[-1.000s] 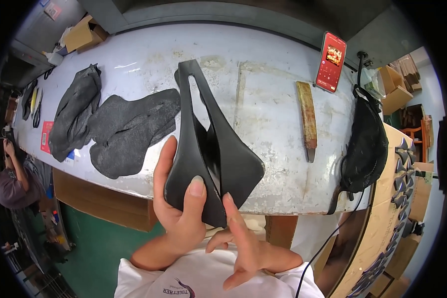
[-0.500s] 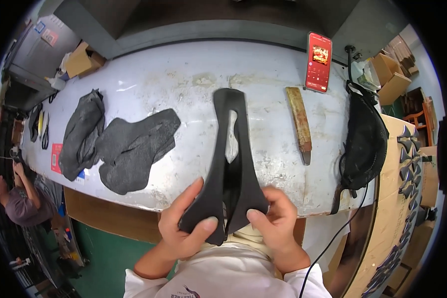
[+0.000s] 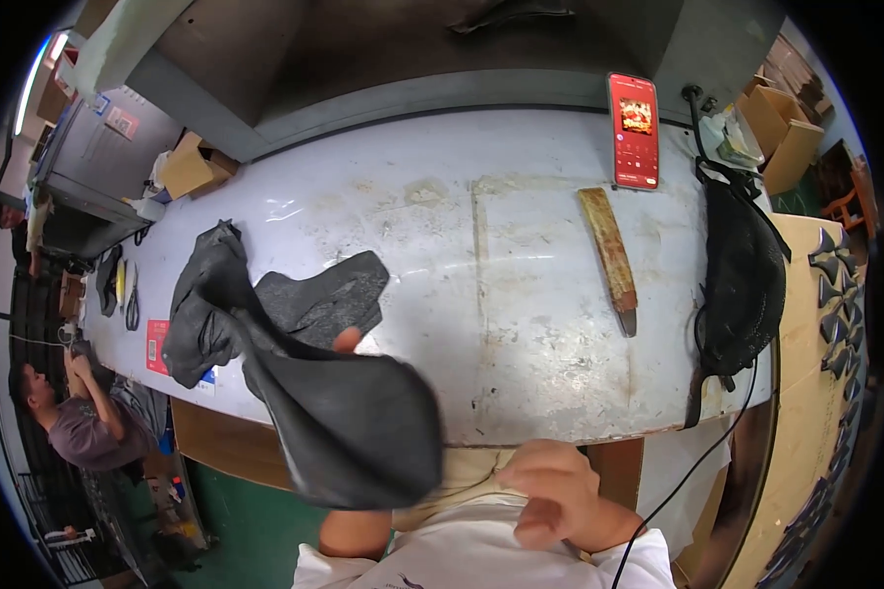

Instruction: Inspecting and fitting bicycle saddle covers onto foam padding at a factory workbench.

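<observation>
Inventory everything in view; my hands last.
Scuffed flat table: one, whitish, centre
Smooth curved piece: one, dark grey, centre left
Crumpled sheets: two, dark grey, table left
Thin phone: one, red screen, table back right
Flat worn bar: one, rusty brown, table right
Rounded fabric bundle: one, black, table's right end
Rectangular card: one, red, table left
Scissors: one, dark-handled, table far left
Slim tool: one, yellow, beside scissors
Cardboard boxes: several, brown, back left and right
Small pointed pieces: many, dark, far right
Metal shelf: one, grey, behind table
Other people: two, one dark-shirted, far left
Left hand: one, bare, mostly behind curved piece
Right hand: one, bare, lower centre, apparently empty
</observation>
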`<state>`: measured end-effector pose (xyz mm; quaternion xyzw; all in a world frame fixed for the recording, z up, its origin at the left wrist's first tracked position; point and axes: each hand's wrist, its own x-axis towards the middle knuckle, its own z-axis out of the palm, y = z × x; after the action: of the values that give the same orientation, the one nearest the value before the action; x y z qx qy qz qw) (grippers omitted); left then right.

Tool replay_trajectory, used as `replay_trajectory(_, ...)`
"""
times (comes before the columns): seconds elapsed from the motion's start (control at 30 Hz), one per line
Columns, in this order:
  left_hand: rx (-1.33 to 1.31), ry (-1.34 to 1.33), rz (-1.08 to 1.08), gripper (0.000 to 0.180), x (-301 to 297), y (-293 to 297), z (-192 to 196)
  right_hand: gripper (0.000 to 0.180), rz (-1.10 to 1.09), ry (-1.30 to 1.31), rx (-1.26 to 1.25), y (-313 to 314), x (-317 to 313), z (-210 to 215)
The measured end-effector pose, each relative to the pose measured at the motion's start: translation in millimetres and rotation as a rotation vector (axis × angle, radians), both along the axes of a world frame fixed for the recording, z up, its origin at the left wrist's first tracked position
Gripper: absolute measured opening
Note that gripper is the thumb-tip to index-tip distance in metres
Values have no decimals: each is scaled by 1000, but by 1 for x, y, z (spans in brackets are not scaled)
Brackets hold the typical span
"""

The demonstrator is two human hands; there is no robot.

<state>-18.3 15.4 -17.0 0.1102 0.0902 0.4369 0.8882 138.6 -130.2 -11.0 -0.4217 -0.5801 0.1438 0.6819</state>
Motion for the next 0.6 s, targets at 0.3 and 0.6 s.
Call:
replay_trajectory(0.3,246,491,-61,91,-4,-27,-4,45,377,585,-489,10,6,15)
replay_trajectory(0.6,135,762,-242,41,6,-35,27,12,217,488,-749,34,9,38)
